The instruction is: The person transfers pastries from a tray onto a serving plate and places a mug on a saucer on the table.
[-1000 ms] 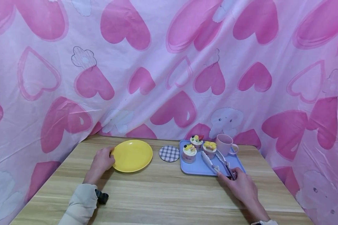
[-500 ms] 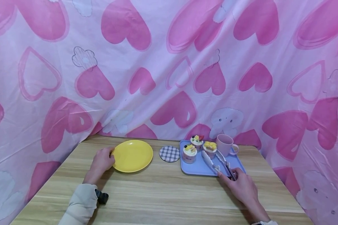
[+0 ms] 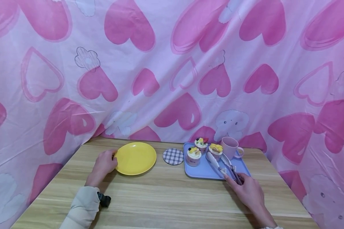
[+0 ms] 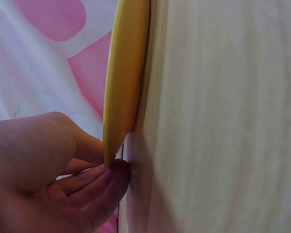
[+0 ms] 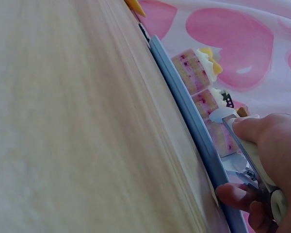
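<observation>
My left hand (image 3: pixel 104 164) pinches the left rim of a yellow plate (image 3: pixel 136 158). In the left wrist view, the thumb lies on one side of the plate's rim (image 4: pixel 122 73) and the fingertips are at its underside. My right hand (image 3: pixel 249 192) holds metal tongs (image 3: pixel 216 162) over a blue tray (image 3: pixel 197 173). The tongs' arms are spread, their tips close by the front right cake cup (image 3: pixel 216 149); contact is unclear. Two more cake cups stand on the tray, one with a dark berry (image 3: pixel 193 157) in front and one with red fruit (image 3: pixel 201 144) behind.
A pink mug (image 3: pixel 230 147) stands at the tray's back right, beside the cake cups. Between plate and tray lies a round checked coaster (image 3: pixel 173 156). A pink heart-patterned cloth (image 3: pixel 177 111) hangs behind the wooden table (image 3: pixel 166 200).
The head view has shifted slightly. The right hand and tongs have edged a little toward the near right; the left hand and plate stay in place.
</observation>
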Tool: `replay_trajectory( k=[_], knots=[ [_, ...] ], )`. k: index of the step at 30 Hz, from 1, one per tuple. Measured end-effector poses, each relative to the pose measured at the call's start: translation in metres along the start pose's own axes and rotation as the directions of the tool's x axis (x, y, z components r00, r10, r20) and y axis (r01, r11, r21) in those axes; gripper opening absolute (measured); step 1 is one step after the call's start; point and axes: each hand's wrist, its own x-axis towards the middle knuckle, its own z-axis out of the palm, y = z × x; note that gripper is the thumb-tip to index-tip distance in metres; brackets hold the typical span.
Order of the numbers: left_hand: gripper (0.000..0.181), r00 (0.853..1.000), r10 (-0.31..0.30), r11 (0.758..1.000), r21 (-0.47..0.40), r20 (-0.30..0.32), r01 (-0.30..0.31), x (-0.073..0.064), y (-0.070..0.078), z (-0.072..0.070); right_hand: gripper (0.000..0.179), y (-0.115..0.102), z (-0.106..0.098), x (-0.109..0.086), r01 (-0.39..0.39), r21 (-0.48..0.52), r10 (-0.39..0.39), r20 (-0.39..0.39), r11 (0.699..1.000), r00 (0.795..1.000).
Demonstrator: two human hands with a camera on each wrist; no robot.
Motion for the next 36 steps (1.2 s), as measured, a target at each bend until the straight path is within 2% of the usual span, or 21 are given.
replay_trajectory(
  k=[8,16,29,33,36],
  knots=[
    [0.046,1.000,0.006,1.000,0.003,-0.005,-0.006,0.001,-0.002,0.000,0.093,-0.002,-0.003,-0.005,0.045,0.011,-0.044,-0.038,0.999,0.998],
    [0.048,1.000,-0.016,1.000,0.001,0.007,0.016,0.003,-0.002,0.002,0.101,-0.005,-0.006,-0.008,0.003,0.027,-0.003,-0.014,1.000,1.000],
    [0.047,1.000,0.001,1.000,-0.002,-0.009,-0.001,0.004,-0.004,0.002,0.094,-0.007,-0.005,-0.010,0.027,0.061,-0.021,-0.103,0.998,0.994],
    [0.047,1.000,-0.016,1.000,-0.006,0.002,0.016,0.005,-0.003,0.002,0.093,-0.009,-0.005,-0.009,0.040,0.073,-0.031,-0.125,0.997,0.992],
    [0.047,1.000,-0.028,1.000,-0.008,0.010,0.028,0.004,-0.002,0.002,0.095,-0.011,-0.007,-0.009,0.028,0.084,-0.018,-0.113,0.996,0.993]
  ],
)
